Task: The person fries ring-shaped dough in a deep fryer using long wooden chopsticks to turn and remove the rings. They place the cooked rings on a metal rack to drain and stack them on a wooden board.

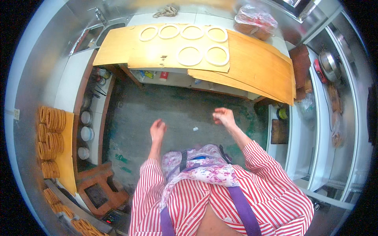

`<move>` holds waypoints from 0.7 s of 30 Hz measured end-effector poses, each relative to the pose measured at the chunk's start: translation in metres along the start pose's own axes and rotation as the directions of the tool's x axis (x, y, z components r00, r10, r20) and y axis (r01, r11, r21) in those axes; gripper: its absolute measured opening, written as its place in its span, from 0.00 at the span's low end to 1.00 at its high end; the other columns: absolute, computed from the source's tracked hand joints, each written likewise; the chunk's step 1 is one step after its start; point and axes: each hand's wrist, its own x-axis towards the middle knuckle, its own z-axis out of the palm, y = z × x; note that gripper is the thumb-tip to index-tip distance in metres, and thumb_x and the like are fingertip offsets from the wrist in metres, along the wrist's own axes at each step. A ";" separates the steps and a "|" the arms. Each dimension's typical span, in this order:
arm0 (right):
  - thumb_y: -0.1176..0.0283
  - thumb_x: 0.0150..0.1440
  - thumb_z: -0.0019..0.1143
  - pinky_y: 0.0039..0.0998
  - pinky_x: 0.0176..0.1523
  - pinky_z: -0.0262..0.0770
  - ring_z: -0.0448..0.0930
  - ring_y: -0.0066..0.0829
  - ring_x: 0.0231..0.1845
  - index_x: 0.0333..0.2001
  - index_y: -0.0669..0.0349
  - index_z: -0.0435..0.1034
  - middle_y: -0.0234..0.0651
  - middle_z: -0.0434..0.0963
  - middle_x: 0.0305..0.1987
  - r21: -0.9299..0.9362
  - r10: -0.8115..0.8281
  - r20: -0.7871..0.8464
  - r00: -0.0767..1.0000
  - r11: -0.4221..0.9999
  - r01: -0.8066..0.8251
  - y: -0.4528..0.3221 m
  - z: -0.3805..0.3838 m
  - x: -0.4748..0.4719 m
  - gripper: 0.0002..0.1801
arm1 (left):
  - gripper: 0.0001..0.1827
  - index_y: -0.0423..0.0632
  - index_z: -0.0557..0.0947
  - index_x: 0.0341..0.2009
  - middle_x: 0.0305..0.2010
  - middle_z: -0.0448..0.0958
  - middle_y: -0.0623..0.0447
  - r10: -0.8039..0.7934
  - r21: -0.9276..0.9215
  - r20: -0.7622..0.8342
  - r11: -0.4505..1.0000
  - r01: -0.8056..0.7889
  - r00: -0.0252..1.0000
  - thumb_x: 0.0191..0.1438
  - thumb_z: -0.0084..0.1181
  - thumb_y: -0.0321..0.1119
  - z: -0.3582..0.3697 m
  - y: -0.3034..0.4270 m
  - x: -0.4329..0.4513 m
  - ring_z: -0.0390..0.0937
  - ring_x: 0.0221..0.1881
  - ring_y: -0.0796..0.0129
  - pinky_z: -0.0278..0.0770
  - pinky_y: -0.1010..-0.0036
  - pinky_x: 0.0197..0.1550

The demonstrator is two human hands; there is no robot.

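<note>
My left hand (158, 129) hangs in the air over the floor, its fingers curled in and nothing seen in them. To the right, my right hand (223, 116) is also raised, loosely curled and slightly blurred, with no object visible in it. Neither hand touches anything. Beyond them, several pale dough rings (190, 56) lie in two rows on a thin yellow wooden board (118, 47). That board overlaps another wooden board (260, 65) on its right. Both rest on the far counter and jut out past its front edge.
Stacks of browned bread rings (55, 119) stand on a board (66, 147) at left. A sink with a tap (101, 16) is at the far left corner. Plastic-wrapped goods (255, 20) sit behind the boards. White shelving (304, 147) lines the right; a wooden stool (102, 191) stands lower left.
</note>
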 end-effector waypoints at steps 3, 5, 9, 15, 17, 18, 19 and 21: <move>0.76 0.43 0.60 0.24 0.28 0.77 0.78 0.25 0.31 0.44 0.70 0.69 0.41 0.78 0.34 0.058 -0.132 -0.122 0.984 0.988 0.140 -0.074 0.024 0.060 0.22 | 0.23 0.37 0.69 0.51 0.36 0.74 0.51 0.066 -0.110 0.098 0.992 -0.056 0.993 0.49 0.54 0.29 0.037 0.105 0.086 0.73 0.29 0.72 0.73 0.78 0.32; 0.75 0.43 0.61 0.23 0.30 0.77 0.79 0.25 0.32 0.45 0.69 0.69 0.41 0.78 0.37 0.028 -0.168 -0.179 0.969 0.984 0.176 -0.110 0.036 0.090 0.23 | 0.24 0.37 0.69 0.52 0.40 0.73 0.51 0.033 -0.172 0.145 0.985 -0.007 0.989 0.50 0.54 0.29 0.060 0.143 0.126 0.74 0.34 0.71 0.74 0.78 0.35; 0.72 0.41 0.60 0.27 0.43 0.75 0.79 0.29 0.37 0.46 0.68 0.69 0.44 0.77 0.40 -0.249 -0.296 -0.246 0.923 0.939 0.236 -0.142 0.057 0.151 0.25 | 0.25 0.37 0.68 0.53 0.45 0.73 0.48 0.117 0.005 0.109 0.993 -0.119 0.987 0.49 0.54 0.29 0.099 0.166 0.193 0.74 0.41 0.67 0.74 0.75 0.40; 0.69 0.37 0.60 0.33 0.51 0.70 0.76 0.42 0.44 0.45 0.66 0.69 0.49 0.75 0.41 -0.642 -0.508 -0.107 0.855 0.692 0.331 -0.201 0.081 0.230 0.28 | 0.28 0.38 0.71 0.50 0.43 0.71 0.41 0.160 0.300 -0.014 0.942 -0.148 0.987 0.41 0.59 0.32 0.144 0.187 0.243 0.71 0.44 0.53 0.67 0.65 0.49; 0.71 0.36 0.58 0.35 0.53 0.67 0.72 0.44 0.47 0.45 0.66 0.68 0.48 0.73 0.44 -0.655 -0.433 -0.138 0.891 0.714 0.246 -0.174 0.096 0.222 0.27 | 0.29 0.39 0.71 0.50 0.45 0.71 0.39 0.140 0.462 0.032 0.876 -0.139 0.990 0.40 0.61 0.31 0.127 0.171 0.215 0.72 0.45 0.55 0.68 0.69 0.49; 0.71 0.37 0.57 0.35 0.53 0.67 0.72 0.43 0.48 0.45 0.66 0.68 0.47 0.72 0.45 -0.692 -0.420 -0.142 0.897 0.689 0.213 -0.182 0.097 0.229 0.27 | 0.29 0.40 0.71 0.49 0.44 0.71 0.40 0.150 0.493 0.039 0.857 -0.149 0.988 0.39 0.61 0.31 0.129 0.190 0.207 0.71 0.46 0.54 0.67 0.68 0.50; 0.71 0.37 0.57 0.35 0.53 0.66 0.71 0.43 0.48 0.45 0.65 0.68 0.47 0.72 0.45 -0.718 -0.408 -0.137 0.903 0.669 0.193 -0.188 0.102 0.239 0.27 | 0.28 0.40 0.72 0.48 0.43 0.71 0.40 0.165 0.534 0.032 0.831 -0.156 0.986 0.38 0.61 0.31 0.125 0.207 0.206 0.70 0.46 0.53 0.67 0.67 0.50; 0.71 0.38 0.58 0.34 0.51 0.67 0.71 0.41 0.47 0.42 0.63 0.69 0.44 0.71 0.44 -0.802 -0.413 -0.108 0.905 0.573 0.166 -0.191 0.115 0.246 0.23 | 0.24 0.40 0.73 0.43 0.41 0.70 0.42 0.129 0.558 0.012 0.822 -0.114 0.992 0.38 0.61 0.31 0.118 0.216 0.207 0.69 0.45 0.50 0.66 0.63 0.49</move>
